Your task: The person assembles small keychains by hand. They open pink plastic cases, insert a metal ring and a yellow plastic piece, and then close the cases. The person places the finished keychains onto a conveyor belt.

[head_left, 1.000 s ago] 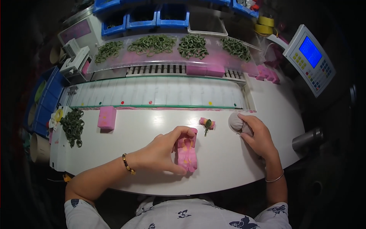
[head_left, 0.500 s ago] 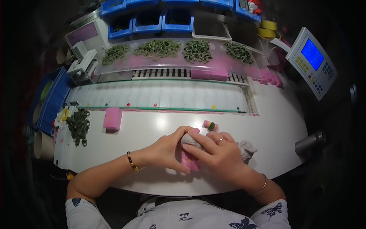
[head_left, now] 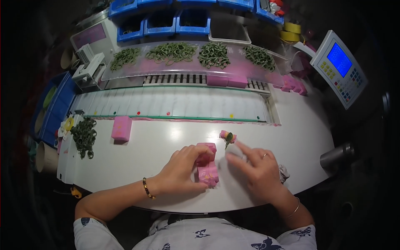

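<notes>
My left hand [head_left: 180,168] is curved around a pink rubber mould [head_left: 207,171], thumb at its near end and fingertips at its far end. Hollows and uneven shapes show on the mould's upper face. To its right, my right hand [head_left: 260,171] is closed on a pale grey cloth pouch [head_left: 236,153], smeared by motion. Crumpled grey cloth [head_left: 284,174] shows beyond that hand; the hand hides whether it joins the pouch. Just past the right fingertips lies a small pink mould piece [head_left: 223,134] with a dark green leaf-like piece [head_left: 229,138] on it.
A pink block [head_left: 121,128] stands left, near dark green rings [head_left: 84,137]. Behind are a white panelled strip [head_left: 175,102], a roller track [head_left: 175,79] and a clear shelf [head_left: 158,68] bearing green ring piles. A control panel [head_left: 339,68] and dark cylinder [head_left: 337,156] are at right.
My right hand has lifted the cloth pouch off the mould and moved right with it. The mould's upper face is now uncovered, while my left hand still holds it.
</notes>
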A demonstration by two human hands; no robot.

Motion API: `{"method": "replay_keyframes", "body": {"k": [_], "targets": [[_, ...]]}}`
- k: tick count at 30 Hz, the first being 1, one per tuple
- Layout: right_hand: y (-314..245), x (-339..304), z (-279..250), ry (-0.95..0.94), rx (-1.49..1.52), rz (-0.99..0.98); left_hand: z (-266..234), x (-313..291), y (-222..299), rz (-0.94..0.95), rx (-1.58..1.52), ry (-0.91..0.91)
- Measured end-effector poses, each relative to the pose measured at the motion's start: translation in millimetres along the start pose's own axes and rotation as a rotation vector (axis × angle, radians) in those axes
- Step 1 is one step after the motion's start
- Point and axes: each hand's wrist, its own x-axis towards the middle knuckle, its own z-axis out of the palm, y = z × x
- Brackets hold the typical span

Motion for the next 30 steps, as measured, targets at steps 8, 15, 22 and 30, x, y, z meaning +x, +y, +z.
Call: {"method": "replay_keyframes", "body": {"k": [8,15,22,30], "targets": [[35.1,31.8,33.4,0.115,0.072,0.104,14.0,-21.6,3.8,0.289,0.069,0.123],[35.1,48.4,58.9,0.085,0.4,0.181,17.5,-20.6,9.0,0.236,-0.115,-0.027],[23.7,59.8,56.6,0.088,1.219,0.393,-11.0,28.9,-9.8,-0.263,-0.756,0.343],[-7.4,77.6,51.7,0.228,1.2,0.296,-12.1,45.7,-11.6,-0.243,-1.005,0.263]]}}
